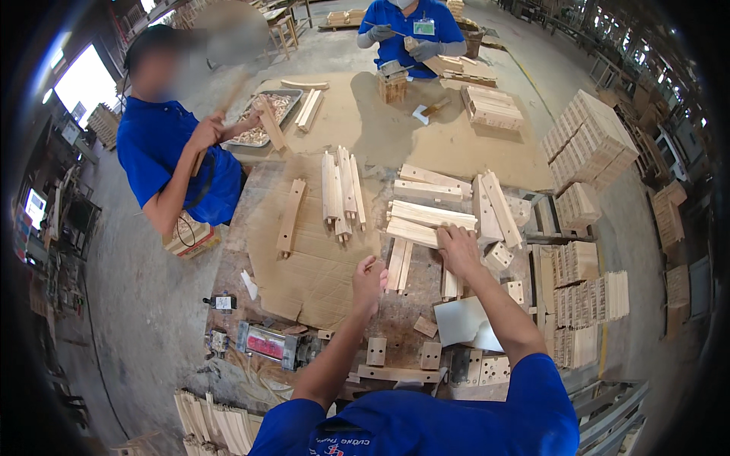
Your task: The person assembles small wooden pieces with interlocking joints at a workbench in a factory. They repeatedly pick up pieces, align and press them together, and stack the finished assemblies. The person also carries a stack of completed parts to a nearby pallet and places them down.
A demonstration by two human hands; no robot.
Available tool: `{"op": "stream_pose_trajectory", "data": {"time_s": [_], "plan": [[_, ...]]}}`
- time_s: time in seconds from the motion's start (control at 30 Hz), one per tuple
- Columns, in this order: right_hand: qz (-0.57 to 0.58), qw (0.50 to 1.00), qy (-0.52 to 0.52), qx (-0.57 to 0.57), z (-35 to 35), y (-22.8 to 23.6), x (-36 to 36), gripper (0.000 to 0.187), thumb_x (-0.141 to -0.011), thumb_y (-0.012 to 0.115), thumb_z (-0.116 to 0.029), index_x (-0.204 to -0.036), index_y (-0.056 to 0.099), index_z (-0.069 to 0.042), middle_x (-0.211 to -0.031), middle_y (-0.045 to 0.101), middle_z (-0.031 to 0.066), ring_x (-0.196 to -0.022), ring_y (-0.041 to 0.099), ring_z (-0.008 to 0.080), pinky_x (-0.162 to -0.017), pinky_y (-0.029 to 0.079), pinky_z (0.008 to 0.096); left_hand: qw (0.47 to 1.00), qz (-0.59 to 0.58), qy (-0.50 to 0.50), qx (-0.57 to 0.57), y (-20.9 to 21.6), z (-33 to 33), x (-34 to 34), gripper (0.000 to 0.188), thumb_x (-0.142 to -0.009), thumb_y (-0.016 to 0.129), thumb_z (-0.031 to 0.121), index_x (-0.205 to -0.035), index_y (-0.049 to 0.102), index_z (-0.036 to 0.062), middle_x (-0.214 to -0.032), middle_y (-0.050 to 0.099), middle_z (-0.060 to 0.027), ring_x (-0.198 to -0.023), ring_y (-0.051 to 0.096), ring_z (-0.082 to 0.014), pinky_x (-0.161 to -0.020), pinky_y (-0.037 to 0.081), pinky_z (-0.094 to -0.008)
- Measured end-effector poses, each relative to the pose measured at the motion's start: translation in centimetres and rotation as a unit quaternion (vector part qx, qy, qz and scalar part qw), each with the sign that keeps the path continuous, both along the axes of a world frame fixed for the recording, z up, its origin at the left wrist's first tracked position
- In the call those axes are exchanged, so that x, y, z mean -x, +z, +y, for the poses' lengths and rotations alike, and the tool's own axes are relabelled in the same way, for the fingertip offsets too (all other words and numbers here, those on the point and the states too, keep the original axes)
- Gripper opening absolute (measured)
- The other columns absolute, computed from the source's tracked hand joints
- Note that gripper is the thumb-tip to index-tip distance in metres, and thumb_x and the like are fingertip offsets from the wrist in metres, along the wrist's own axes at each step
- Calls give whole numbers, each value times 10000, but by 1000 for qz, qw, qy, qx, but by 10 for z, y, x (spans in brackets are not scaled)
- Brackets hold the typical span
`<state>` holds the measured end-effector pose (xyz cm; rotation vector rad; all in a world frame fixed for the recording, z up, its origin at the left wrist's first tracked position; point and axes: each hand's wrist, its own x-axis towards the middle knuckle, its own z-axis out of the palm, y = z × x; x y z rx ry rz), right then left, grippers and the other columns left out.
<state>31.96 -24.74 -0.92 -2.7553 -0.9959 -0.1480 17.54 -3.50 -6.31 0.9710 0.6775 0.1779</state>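
Observation:
My right hand (458,249) is closed over the right end of a pale wooden rail (413,232), which lies beside another rail (432,213) on the worktable. To the left, my left hand (369,281) hovers over the table edge of the cardboard, its fingers loosely bent and apart with nothing visible in them. Just right of it, a pair of short wooden rails (399,264) lies under the end of the held one. Ahead stands a bundle of rails with tenon ends (340,186). A drilled wooden piece (291,218) rests alone on the cardboard sheet (281,281).
More drilled pieces (498,209) lie at the right. A metal clamp fixture (266,343) sits near left, a shiny plate (461,323) near right. Co-workers in blue shirts stand left (179,159) and across (414,34). Stacked wood (589,140) rises on the right.

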Motion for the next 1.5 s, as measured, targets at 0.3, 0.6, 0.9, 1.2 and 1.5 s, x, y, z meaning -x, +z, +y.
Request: {"op": "stream_pose_trajectory", "data": {"time_s": [0.3,0.6,0.9,1.2,1.5], "plan": [[-4,915,-300,-269,-22,-47,34,723,-796,833,-131,-1418,500,25,-1297,588,244,-1228,537,425,-1058,423,507,976,-32,19,-215,-29,14,-71,491,-1022,610,138,-1443,485,-81,-1132,632,-103,-925,617,-152,-823,531,-289],[134,833,-347,-410,-25,-87,7,657,-808,811,-121,-1385,543,43,-1187,695,242,-1112,683,387,-970,522,447,952,-51,-56,-296,-26,8,-123,319,-1025,545,66,-1321,594,-42,-1155,686,-90,-1023,613,-143,-910,491,-303],[132,837,-308,-433,-25,-91,3,570,-808,799,-92,-1336,606,2,-1157,704,223,-1040,700,362,-937,533,424,954,-64,-34,-291,-40,9,-122,424,-1000,580,91,-1403,567,-40,-1109,710,-128,-959,643,-174,-868,511,-329],[193,809,-305,-465,-25,-94,4,587,-894,723,3,-1446,523,-1,-1177,713,102,-1001,703,157,-886,558,304,942,-37,-2,-332,-36,5,-120,230,-1014,573,67,-1226,639,7,-921,657,-19,-803,565,-96,-709,478,-290],[202,795,-269,-504,-26,-95,-1,674,-898,715,22,-1510,434,49,-1199,708,148,-1003,703,186,-892,558,322,931,-14,-21,-365,-30,11,-113,394,-993,623,119,-1367,630,-8,-1081,733,-119,-914,660,-177,-817,529,-334]]}}
